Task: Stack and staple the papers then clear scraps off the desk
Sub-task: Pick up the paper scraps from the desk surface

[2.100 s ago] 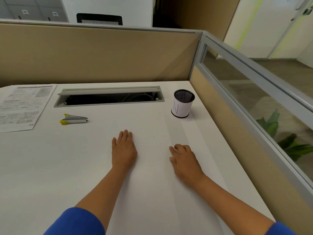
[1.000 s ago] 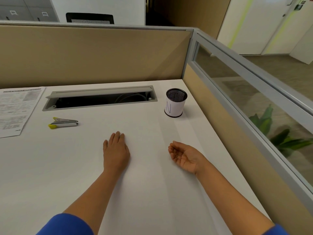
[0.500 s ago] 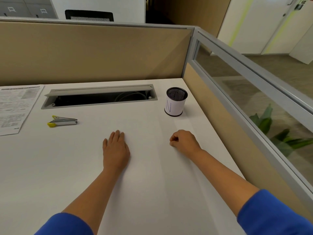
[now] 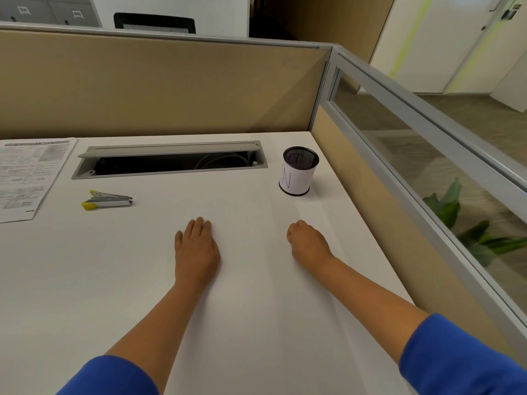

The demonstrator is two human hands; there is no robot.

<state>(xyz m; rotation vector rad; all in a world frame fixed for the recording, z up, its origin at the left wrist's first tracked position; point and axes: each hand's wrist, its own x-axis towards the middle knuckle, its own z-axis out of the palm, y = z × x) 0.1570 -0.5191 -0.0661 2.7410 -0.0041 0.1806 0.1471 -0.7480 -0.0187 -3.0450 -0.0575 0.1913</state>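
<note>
Head view looks down on a white bench [image 4: 85, 280] walled by tan partition panels [image 4: 171, 86] at its far edge and glass along its right edge. At the far left corner lies a stack of white printed paper sheets [image 4: 25, 178], long axis running from the far edge toward the near edge; its left part is cut off by the frame and the print is too small to read. Just right of it, near the middle of the left half, a silver stapler with yellow ends [image 4: 107, 200] lies flat, long axis running left to right, yellow tail toward the left edge and nose toward the right. Beyond it a grey cable trough with its lid raised [image 4: 171, 161] runs along the far edge; pale cables show dimly inside. The left hand [image 4: 196, 249] rests flat, palm down, fingers together and extended toward the far edge, holding nothing. The right hand [image 4: 306, 242] sits beside it, curled into a loose fist with knuckles up; whether anything is inside cannot be told. Toward the far right corner stands a black mesh cup wrapped in white paper [image 4: 298, 172], upright, with a blue handwritten mark. Blue sleeves [image 4: 456, 360] are cut off at the bottom.
</note>
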